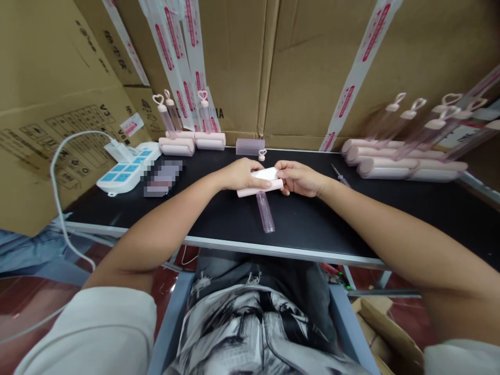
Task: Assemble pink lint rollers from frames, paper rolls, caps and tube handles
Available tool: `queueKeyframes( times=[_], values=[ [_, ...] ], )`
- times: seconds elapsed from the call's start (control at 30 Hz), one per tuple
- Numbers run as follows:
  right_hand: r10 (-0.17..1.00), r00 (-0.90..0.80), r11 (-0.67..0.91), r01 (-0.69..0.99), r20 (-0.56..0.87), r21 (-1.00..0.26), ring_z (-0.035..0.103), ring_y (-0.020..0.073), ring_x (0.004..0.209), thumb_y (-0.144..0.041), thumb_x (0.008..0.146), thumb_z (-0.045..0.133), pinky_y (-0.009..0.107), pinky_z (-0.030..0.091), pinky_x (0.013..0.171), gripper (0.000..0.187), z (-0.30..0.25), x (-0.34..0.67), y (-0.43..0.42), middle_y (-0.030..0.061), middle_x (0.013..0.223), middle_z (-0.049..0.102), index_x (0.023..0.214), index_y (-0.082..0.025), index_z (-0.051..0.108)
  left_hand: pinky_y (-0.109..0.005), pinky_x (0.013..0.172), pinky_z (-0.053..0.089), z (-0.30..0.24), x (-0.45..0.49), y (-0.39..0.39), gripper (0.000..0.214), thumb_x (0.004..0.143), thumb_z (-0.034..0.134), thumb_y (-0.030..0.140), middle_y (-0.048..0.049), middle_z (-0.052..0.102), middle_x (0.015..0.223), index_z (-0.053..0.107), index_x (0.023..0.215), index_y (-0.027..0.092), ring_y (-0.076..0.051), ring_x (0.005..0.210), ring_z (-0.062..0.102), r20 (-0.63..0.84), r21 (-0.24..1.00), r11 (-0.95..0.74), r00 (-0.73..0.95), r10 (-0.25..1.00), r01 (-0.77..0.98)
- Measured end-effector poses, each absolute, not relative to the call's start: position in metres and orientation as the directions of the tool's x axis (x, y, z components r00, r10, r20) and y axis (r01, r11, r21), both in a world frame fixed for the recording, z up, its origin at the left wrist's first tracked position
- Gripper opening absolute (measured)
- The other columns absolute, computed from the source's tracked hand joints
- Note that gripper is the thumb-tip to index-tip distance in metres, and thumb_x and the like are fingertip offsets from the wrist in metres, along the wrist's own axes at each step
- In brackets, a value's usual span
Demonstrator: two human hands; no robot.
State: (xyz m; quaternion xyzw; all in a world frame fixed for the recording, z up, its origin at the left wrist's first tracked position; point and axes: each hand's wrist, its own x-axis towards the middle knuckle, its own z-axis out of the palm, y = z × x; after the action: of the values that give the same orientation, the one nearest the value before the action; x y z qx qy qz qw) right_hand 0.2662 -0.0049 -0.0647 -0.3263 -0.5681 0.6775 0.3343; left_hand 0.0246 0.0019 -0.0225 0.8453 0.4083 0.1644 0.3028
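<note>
My left hand is closed around the left part of a pink-and-white casing, its thumb pressed along the front. The casing has a white upper part and a rounded pink lower edge. A clear pinkish tube extends from below the casing toward me; where it joins is hidden. My right hand pinches the right end of the white part, fingers bent. Just beyond my hands lie a translucent pink rectangular piece and a small cap with a heart-shaped loop.
Similar pink units with heart-topped tubes stand at the back left and in a larger group at right. A screwdriver lies right of my hands. At left are a power strip and a blurred dark object. Cardboard walls the back.
</note>
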Motion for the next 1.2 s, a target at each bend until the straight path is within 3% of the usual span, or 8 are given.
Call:
queueKeyframes(
  times=[0.23,0.4,0.53,0.7,1.03,1.2],
  values=[
    [0.857,-0.51,-0.117,-0.068,-0.066,-0.991,0.064,0.015,0.05,-0.035,0.068,0.089,0.027,0.061,0.047,0.037,-0.067,0.266,-0.004,-0.001,0.059,0.068,0.083,-0.022,0.058,-0.029,0.064,0.038,-0.028,0.018,0.009,0.059,0.079,0.072,0.074,-0.0035,0.072,0.08,0.079,0.087,0.016,-0.017,0.071,0.057,0.069,0.618,-0.503,0.596,0.8,0.604],
    [0.876,-0.472,-0.127,-0.029,-0.099,-0.991,0.068,0.0169,0.053,-0.028,0.061,0.082,0.033,0.066,0.051,0.032,-0.064,0.263,-0.007,0.0,0.06,0.068,0.078,-0.021,0.055,-0.028,0.064,0.037,-0.03,0.02,0.009,0.063,0.081,0.068,0.076,-0.0041,0.07,0.08,0.077,0.088,0.014,-0.017,0.071,0.056,0.063,0.565,-0.552,0.635,0.77,0.613],
    [0.907,-0.407,-0.121,-0.005,-0.108,-0.993,0.06,0.0153,0.045,-0.024,0.058,0.073,0.031,0.062,0.041,0.026,-0.062,0.256,-0.009,-0.003,0.053,0.06,0.072,-0.023,0.051,-0.028,0.064,0.037,-0.032,0.023,0.01,0.065,0.085,0.063,0.074,-0.0051,0.072,0.084,0.079,0.098,0.012,-0.017,0.073,0.058,0.036,0.538,-0.566,0.654,0.755,0.624],
    [0.955,-0.273,-0.107,0.042,-0.115,-0.993,0.05,0.0136,0.036,-0.021,0.051,0.063,0.024,0.044,0.026,0.019,-0.06,0.246,-0.012,-0.003,0.047,0.053,0.064,-0.024,0.049,-0.029,0.064,0.036,-0.032,0.026,0.01,0.066,0.083,0.062,0.075,-0.0048,0.07,0.082,0.079,0.097,0.012,-0.017,0.071,0.056,0.027,0.526,-0.552,0.636,0.771,0.647],
    [0.973,-0.209,-0.061,0.157,-0.093,-0.986,0.049,0.0132,0.034,-0.017,0.051,0.06,0.024,0.043,0.027,0.015,-0.048,0.242,-0.016,-0.003,0.044,0.053,0.056,-0.024,0.048,-0.029,0.061,0.033,-0.029,0.028,0.007,0.06,0.088,0.056,0.073,-0.0027,0.062,0.072,0.072,0.084,0.015,-0.016,0.066,0.051,0.015,0.511,-0.556,0.64,0.768,0.656],
    [0.99,-0.141,0.021,0.203,-0.008,-0.979,0.045,0.0122,0.03,-0.013,0.053,0.057,0.022,0.034,0.026,0.015,-0.045,0.241,-0.013,-0.0037,0.041,0.051,0.055,-0.024,0.047,-0.03,0.061,0.031,-0.031,0.03,0.004,0.058,0.093,0.053,0.07,-0.0032,0.063,0.07,0.072,0.08,0.016,-0.016,0.065,0.051,0.071,0.501,-0.567,0.622,0.78,0.654]
  ],
)
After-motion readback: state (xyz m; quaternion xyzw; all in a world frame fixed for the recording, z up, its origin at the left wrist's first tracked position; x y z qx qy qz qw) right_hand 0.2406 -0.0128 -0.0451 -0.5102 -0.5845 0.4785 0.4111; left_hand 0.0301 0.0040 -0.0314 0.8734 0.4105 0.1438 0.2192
